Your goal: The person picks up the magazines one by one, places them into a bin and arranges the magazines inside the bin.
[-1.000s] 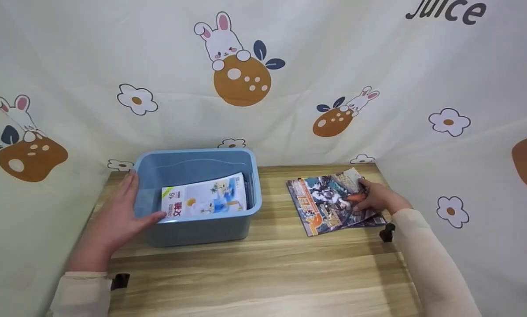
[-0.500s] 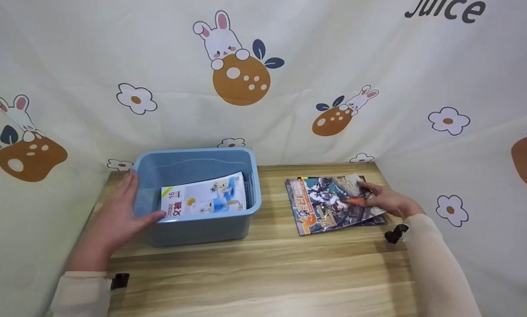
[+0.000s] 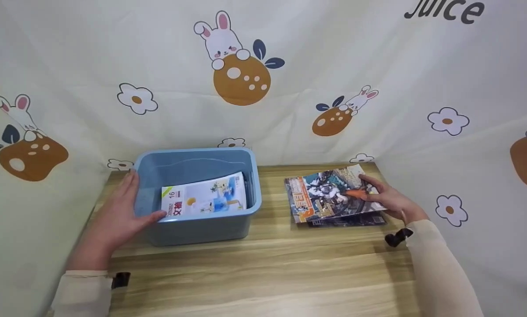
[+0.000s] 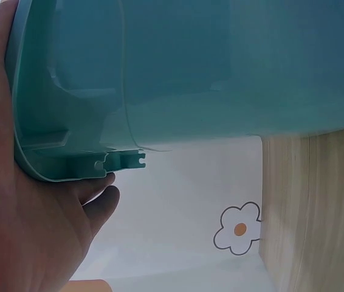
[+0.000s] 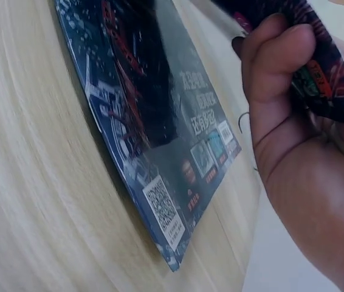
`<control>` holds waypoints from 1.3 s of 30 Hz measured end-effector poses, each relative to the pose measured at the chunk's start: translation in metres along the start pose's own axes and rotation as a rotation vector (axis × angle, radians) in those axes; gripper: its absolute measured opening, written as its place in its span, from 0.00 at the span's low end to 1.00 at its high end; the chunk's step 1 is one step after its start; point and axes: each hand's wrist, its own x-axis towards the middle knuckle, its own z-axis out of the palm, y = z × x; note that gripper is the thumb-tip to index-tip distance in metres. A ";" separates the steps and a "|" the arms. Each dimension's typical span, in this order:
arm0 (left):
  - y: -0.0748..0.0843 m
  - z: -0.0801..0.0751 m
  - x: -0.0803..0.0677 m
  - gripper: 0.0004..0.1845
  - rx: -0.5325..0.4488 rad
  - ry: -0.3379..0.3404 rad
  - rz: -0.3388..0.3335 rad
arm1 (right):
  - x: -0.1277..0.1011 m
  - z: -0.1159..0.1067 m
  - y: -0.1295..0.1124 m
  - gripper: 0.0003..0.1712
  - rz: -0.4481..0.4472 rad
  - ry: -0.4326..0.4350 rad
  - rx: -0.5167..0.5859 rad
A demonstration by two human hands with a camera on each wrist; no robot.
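A comic magazine [image 3: 329,194] with a busy, colourful cover is pinched at its right edge by the right hand [image 3: 388,200], thumb on top and fingers curled beneath. The right wrist view shows those fingers [image 5: 275,73] wrapped around the lifted edge, so this top copy tilts up off a second, darker magazine [image 3: 349,219] lying flat on the table [image 3: 267,268] directly under the grip. The lower one's back cover, with a small square code [image 5: 165,207], stays flat on the wood; judging by the tilt, the pinch separates only the upper copy from the one below.

Well to the left of that grip, the left hand [image 3: 118,215] lies against the near left corner of a blue plastic bin [image 3: 201,229]. Its fingers are straight and spread along the side wall, the thumb resting on the front rim, pressing rather than clutching. The left wrist view shows the palm [image 4: 20,213] flat under the bin's rim [image 4: 81,164], a hold that seems meant to keep the bin steady.

Inside the bin, just beside the left thumb, a white magazine [image 3: 204,200] with blue artwork leans sloped against the right wall.

Behind the table hangs a cream curtain [image 3: 263,88] printed with rabbits, oranges and flowers.
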 end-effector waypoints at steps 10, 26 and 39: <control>0.000 0.000 0.000 0.73 0.010 -0.001 -0.015 | 0.003 0.012 -0.010 0.53 -0.059 0.058 -0.002; -0.002 -0.004 0.000 0.73 -0.027 -0.001 0.001 | -0.007 0.039 -0.052 0.51 -0.146 0.150 0.086; -0.001 0.002 -0.004 0.73 -0.027 0.013 -0.001 | -0.012 0.085 -0.093 0.49 -0.243 0.195 0.221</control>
